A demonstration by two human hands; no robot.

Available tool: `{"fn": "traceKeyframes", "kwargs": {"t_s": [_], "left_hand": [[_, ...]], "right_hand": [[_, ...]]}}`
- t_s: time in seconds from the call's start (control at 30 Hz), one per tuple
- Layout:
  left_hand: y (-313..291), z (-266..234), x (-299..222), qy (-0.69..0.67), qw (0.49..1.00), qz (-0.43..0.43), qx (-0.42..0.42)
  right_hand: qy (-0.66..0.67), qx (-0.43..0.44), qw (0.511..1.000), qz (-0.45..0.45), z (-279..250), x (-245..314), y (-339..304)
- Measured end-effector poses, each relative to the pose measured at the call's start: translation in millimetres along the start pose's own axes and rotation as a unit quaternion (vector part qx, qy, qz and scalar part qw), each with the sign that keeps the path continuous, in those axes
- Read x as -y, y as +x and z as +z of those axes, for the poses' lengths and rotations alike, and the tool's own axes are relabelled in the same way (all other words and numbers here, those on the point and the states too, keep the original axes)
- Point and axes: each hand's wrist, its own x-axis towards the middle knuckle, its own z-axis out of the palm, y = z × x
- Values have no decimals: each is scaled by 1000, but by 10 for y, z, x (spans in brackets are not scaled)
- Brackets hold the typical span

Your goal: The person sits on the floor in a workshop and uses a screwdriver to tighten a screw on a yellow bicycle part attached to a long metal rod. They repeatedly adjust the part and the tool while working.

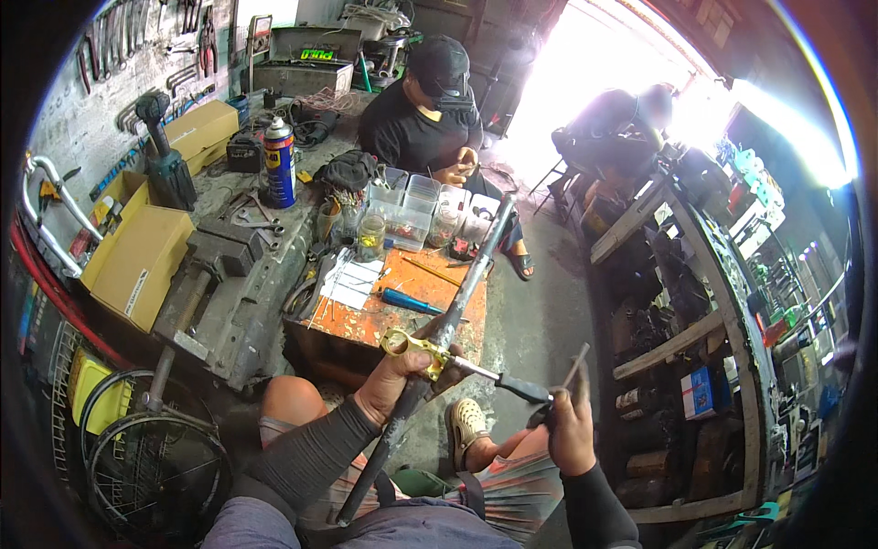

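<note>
A long, straight grey bar [471, 284] slants across my lap, its lower end dark. Around its middle sits a gold clamp with a round opening, looking like a bicycle stem [395, 342]. My left hand [395, 384] is closed around the stem and bar. From the right, a tool with a bright shaft and black handle [523, 389] points at the stem, its tip meeting the gold part. My right hand [572, 430] is closed at the outer end of that tool; a thin metal rod [576, 364] sticks up from the fingers. The exact grip is partly hidden.
Ahead stands an orange-topped low table [352, 318] with a blue screwdriver [410, 302], jars and clear bins [422, 194]. A vise [206, 306] and spray can [279, 165] are left. One person [421, 123] sits opposite; another [608, 128] is farther back. Wooden shelving [677, 343] stands right.
</note>
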Motion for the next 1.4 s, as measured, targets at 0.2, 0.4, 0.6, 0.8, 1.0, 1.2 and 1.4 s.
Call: {"fn": "traceKeyframes", "kwargs": {"t_s": [0.2,0.4,0.6,0.8,1.0,1.2,1.4], "left_hand": [[90,-185,-37,-134,990,-49,-16],[58,-156,-17,-91,994,-62,-27],[57,115,-89,125,990,39,57],[73,-72,-26,-31,999,-7,-21],[94,-89,-32,-83,995,25,-42],[77,-80,-5,-44,999,-1,-7],[-48,35,-27,31,999,6,-20]], "right_hand": [[-438,19,792,-424,-222,247,208],[-446,-56,727,-519,-195,443,324],[270,184,911,252,-144,-43,153],[63,56,992,-94,-17,140,59],[-381,106,838,-376,-131,463,168],[-297,14,874,-384,-96,226,218],[-286,52,945,-150,-170,261,206]]}}
